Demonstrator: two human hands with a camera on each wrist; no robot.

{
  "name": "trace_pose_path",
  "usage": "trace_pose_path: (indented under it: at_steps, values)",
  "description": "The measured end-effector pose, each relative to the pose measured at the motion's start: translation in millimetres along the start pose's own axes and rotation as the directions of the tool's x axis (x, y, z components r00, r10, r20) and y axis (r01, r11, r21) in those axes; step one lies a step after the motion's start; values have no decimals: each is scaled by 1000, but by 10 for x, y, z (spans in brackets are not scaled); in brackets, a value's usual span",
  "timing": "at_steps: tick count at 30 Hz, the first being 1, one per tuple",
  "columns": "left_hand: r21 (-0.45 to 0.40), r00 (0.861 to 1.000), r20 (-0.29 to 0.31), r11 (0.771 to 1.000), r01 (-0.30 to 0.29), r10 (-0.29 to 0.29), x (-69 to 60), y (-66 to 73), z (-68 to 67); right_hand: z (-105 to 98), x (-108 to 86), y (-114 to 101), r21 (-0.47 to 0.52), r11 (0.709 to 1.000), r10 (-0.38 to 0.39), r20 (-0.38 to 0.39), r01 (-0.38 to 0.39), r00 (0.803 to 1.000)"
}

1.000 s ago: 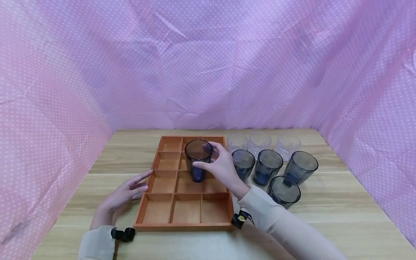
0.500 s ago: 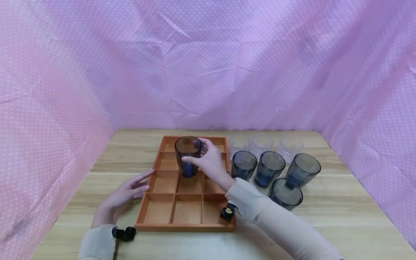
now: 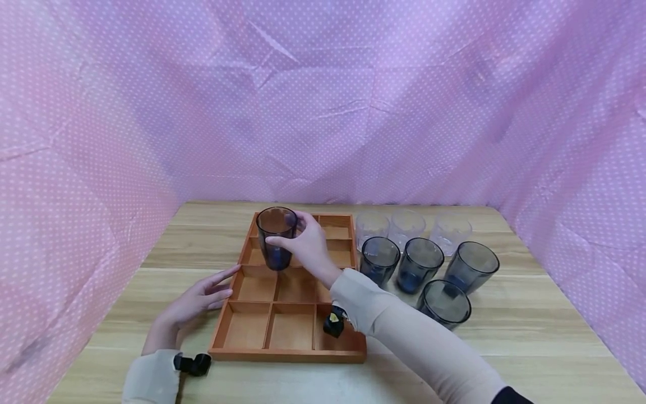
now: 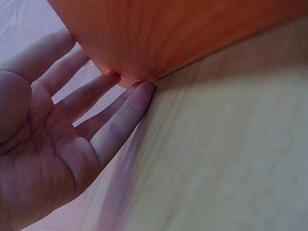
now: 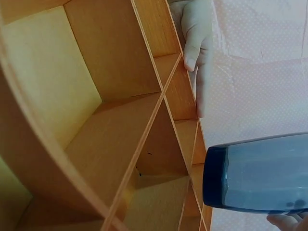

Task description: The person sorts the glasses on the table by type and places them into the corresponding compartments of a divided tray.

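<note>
In the head view my right hand (image 3: 312, 247) grips a dark tinted glass (image 3: 276, 238) by its right side, thumb in front, upright over the back left part of the wooden divided tray (image 3: 287, 356). The right wrist view shows the base of that glass (image 5: 260, 173) above the tray's dividers, apart from them; fingertips show at the lower right. My left hand (image 3: 194, 303) touches the tray's left side with fairly straight, spread fingers. Up close in the left wrist view, the left hand's fingertips (image 4: 139, 96) rest against the tray's outer wall (image 4: 144, 38).
Right of the tray stand several dark glasses (image 3: 421, 264), with three clear glasses (image 3: 407, 227) behind them. The wooden table (image 3: 530, 325) runs back to a pink dotted cloth (image 3: 353, 101). The right forearm (image 3: 424, 342) crosses the tray's front right corner.
My right hand has carried the dark glass leftward and slightly back, from over the middle of the tray to its back left part. My left hand has stayed at the tray's side.
</note>
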State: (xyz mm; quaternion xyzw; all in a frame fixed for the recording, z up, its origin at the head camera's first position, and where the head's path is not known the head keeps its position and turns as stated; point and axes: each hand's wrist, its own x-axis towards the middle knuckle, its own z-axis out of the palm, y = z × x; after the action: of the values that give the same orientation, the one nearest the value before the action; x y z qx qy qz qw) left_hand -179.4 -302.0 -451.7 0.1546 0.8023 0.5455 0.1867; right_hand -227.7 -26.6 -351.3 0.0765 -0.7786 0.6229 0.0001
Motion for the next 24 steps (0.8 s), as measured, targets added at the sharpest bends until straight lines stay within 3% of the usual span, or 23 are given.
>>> trace_pose_path:
  at_steps: [6, 24]
  values:
    - [-9, 1000, -3, 1000, 0, -1, -22, -5, 4, 84, 107, 22, 13, 999, -41, 9, 41, 999]
    - [-5, 999, -24, 1000, 26, -27, -27, 10, 22, 293, 274, 184, 2, 998, -61, 51, 61, 997]
